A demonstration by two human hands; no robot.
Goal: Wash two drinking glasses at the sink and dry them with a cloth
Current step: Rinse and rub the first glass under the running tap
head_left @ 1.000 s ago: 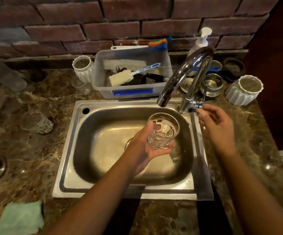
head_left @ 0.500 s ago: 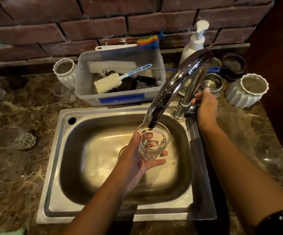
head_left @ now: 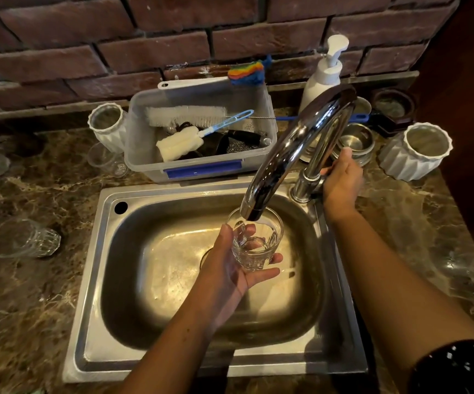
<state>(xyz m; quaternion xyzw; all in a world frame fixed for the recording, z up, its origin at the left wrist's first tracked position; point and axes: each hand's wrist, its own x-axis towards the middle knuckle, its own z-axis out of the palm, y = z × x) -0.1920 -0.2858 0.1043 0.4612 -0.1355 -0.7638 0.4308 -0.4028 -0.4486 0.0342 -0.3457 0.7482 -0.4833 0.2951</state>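
My left hand (head_left: 231, 268) grips a clear faceted drinking glass (head_left: 255, 241) upright over the steel sink (head_left: 93, 280), its mouth right under the chrome tap spout (head_left: 284, 157). A little water sits in the glass; no stream is visible. My right hand (head_left: 341, 180) is wrapped around the tap handle at the tap's base, which the hand hides. A second faceted glass (head_left: 25, 238) lies on its side on the marble counter left of the sink. No cloth is in view.
Behind the sink stands a clear plastic tub (head_left: 201, 166) with bottle brushes. A white soap pump bottle (head_left: 322, 75), steel bowls (head_left: 353, 142) and white ribbed cups (head_left: 416, 150) (head_left: 107, 126) line the back. Another clear glass (head_left: 105, 159) stands beside the tub. Brick wall behind.
My left hand has brought the glass under the spout. My right hand went from touching the tap handle to gripping it. The view has leaned in closer; the green cloth has left the frame.
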